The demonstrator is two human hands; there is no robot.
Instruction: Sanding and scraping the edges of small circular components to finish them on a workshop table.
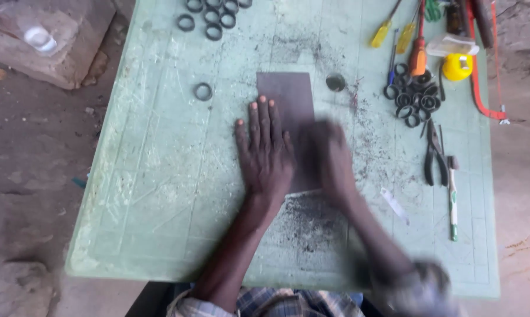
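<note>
Left hand [266, 154], fingers spread flat, pins grey abrasive sheet [288, 117]; right hand [332, 161] blurred, finger state unclear. Best: press evenly.

Even, soft daylight, no hard shadows on the green table [159, 176]; src of light can't be told. Colours a bit washed, mild haze overall. Right hand [334, 161] heavily motion-blurred, forearm and sleeve smeared too; left hand [266, 154] fairly sharp. Grey sheet [288, 100] w/ soft edges near the blur. Faint glare on the yellow tape measure [457, 66], perhaps. Corners slightly soft.
</note>
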